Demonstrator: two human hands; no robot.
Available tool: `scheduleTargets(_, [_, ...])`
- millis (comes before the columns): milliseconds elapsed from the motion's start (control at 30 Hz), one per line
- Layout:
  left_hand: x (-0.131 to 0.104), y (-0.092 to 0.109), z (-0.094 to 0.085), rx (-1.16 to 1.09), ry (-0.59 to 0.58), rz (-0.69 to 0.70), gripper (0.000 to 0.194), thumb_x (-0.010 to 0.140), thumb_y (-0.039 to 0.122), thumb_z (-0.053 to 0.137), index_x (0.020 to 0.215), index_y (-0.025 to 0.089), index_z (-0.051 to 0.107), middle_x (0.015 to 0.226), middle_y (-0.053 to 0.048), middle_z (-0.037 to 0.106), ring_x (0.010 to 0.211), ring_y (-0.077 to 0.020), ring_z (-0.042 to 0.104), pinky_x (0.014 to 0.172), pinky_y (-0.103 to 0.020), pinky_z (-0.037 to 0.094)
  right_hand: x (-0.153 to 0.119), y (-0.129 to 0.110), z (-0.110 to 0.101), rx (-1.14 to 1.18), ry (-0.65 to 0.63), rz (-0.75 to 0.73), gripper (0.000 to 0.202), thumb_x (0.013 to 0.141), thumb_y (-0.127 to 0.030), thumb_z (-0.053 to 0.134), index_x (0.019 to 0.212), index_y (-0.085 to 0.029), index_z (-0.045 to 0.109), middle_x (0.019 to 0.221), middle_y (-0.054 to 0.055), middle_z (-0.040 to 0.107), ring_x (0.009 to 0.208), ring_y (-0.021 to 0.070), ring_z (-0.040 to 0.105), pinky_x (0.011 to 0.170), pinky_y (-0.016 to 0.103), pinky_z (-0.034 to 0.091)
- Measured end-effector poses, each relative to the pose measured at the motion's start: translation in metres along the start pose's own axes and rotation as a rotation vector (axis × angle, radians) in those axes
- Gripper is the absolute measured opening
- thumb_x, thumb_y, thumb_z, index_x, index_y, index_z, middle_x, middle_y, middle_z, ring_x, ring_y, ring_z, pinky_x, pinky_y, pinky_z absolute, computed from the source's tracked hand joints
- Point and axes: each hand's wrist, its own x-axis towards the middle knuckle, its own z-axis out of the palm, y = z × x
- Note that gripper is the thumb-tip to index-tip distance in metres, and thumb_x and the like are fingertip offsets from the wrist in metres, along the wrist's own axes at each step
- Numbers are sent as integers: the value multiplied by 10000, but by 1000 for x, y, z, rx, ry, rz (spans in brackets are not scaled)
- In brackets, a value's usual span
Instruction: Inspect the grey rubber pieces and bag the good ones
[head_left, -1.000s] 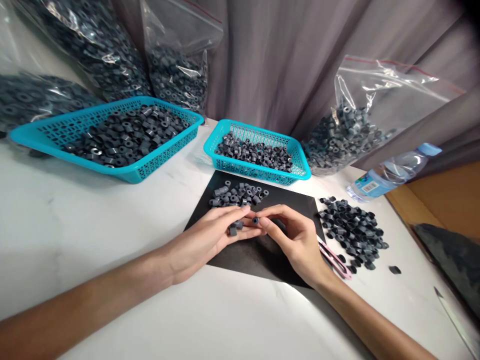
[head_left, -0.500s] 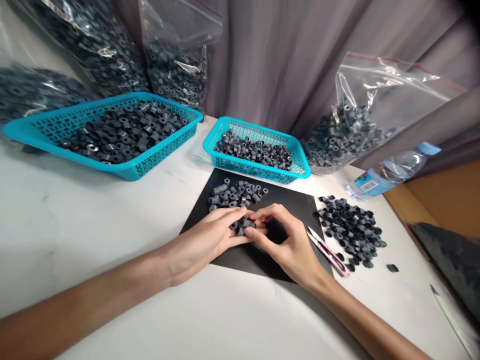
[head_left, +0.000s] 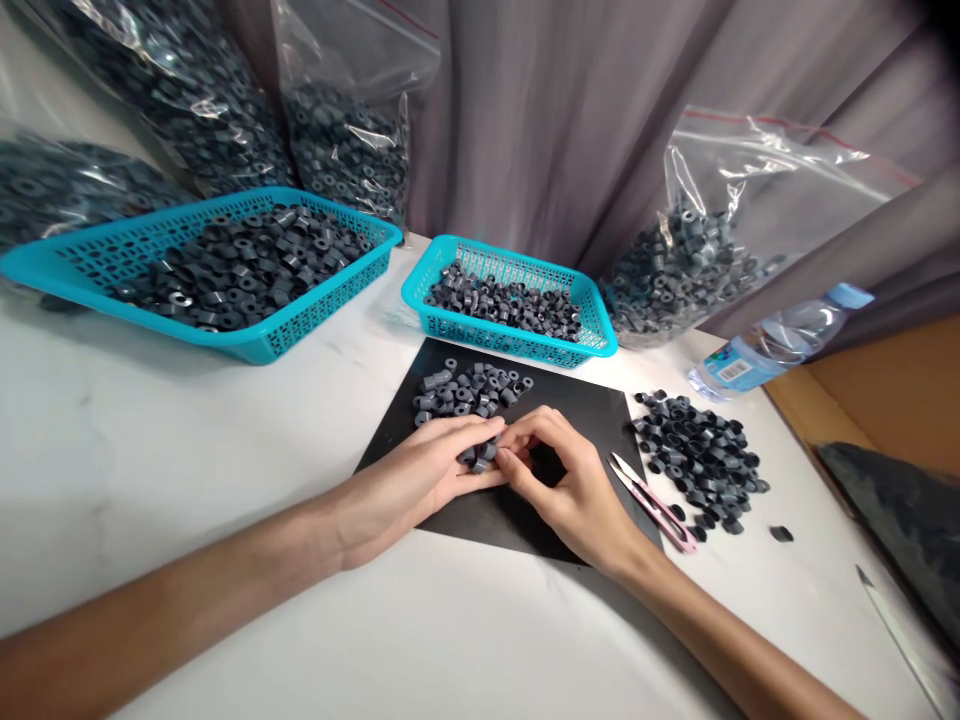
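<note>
In the middle of the frame, the left hand (head_left: 424, 465) cups small grey rings (head_left: 478, 457); the right hand (head_left: 574, 485) seems to pick at them, but I can't tell if it pinches one; next needs gentle fingers

A white table was backed by a draped curtain under soft indoor light.
The table (head_left: 187, 440) was finished in a smooth, glossy white surface, faintly marked with grey veining like marble. Behind it, the whole middle of the background was covered by a greyish-purple curtain (head_left: 555, 130), by which long, soft folds were formed, slanted toward the right. Beyond the table's right edge, a brown-orange panel (head_left: 892, 400) was seen, its material not clearly shown, and its lower part was overlapped by a dark, rumpled sheet (head_left: 892, 510). The tabletop was lit brightly, while the upper right corner was sunk in near-black shadow.
</note>
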Motion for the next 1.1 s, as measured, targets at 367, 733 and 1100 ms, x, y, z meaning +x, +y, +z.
scheduleTargets(367, [1, 5, -2, 43, -105, 57, 158, 907, 181, 606, 887, 138, 756, 1012, -52, 702, 1017, -202, 655, 1052, -386, 506, 4, 5, -8, 245, -4, 97, 130, 948, -333, 607, 933, -214, 658, 902, 27, 653, 857, 181, 593, 801, 328, 475])
scheduleTargets(733, [-2, 5, -3, 93, -54, 62, 125, 874, 260, 680, 911, 184, 772, 1179, -48, 707, 1209, -253, 616, 1140, -380, 430, 3, 8, -8, 344, 12, 158, 198, 940, -381, 620, 1055, -249, 712, 1034, 50, 707, 929, 205, 660, 829, 349, 531])
scheduleTargets(1100, [-3, 9, 0, 244, -81, 67, 212, 877, 349, 674, 963, 168, 743, 1015, -57, 707, 1069, -215, 625, 1060, -360, 436, 4, 12, -6, 178, 169, 128, 178, 973, -334, 569, 1048, -243, 703, 1047, 51, 681, 916, 192, 639, 830, 337, 519])
